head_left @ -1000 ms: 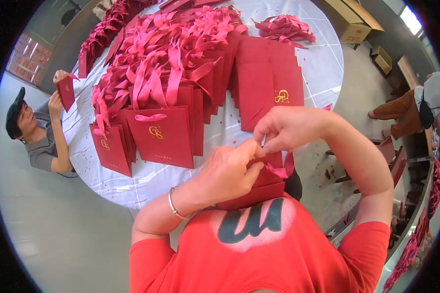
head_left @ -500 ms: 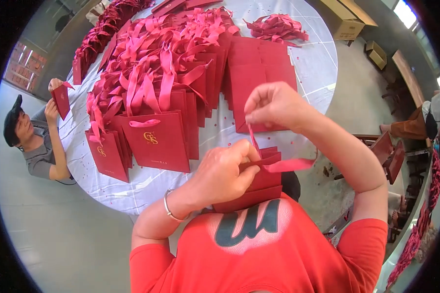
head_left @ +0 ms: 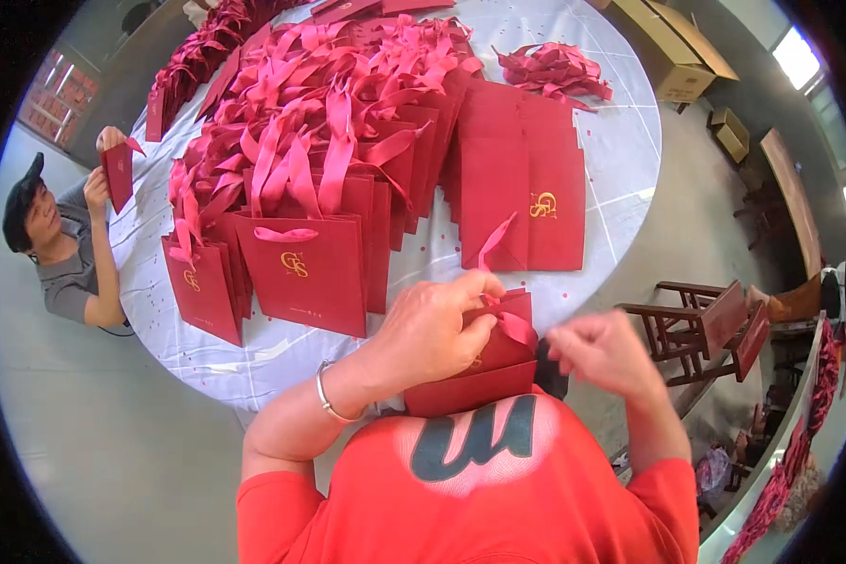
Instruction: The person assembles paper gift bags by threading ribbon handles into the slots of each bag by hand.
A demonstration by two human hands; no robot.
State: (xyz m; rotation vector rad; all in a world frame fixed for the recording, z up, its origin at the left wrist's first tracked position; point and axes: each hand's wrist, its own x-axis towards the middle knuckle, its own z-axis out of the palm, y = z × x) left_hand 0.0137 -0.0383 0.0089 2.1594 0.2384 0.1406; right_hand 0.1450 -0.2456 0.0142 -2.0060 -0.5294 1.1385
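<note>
A small dark red paper gift bag [head_left: 484, 381] stands against my front at the table's near edge. My left hand [head_left: 432, 329], with a bangle on the wrist, pinches the pink ribbon [head_left: 515, 326] at the bag's top. One ribbon end points up beyond my fingers; a loop folds over the bag's right side. Just right of the bag is my right hand [head_left: 606, 352], its fingers curled in and slightly blurred. Whether anything is between those fingertips cannot be made out. Finished-looking bags with ribbon handles [head_left: 301, 273] stand in tight rows on the left.
Flat red bags [head_left: 526, 188] lie stacked ahead of my hands on the white-covered round table [head_left: 620, 141]. Beyond them sits a heap of pink ribbons [head_left: 555, 70]. A co-worker [head_left: 66, 244] at the left holds another bag. Wooden stools [head_left: 705, 329] and a cardboard box [head_left: 672, 56] are at the right.
My right hand has come down and toward me, from above the bag to its right side. The ribbon it was drawing upward now folds over the bag. My left hand keeps its pinch.
</note>
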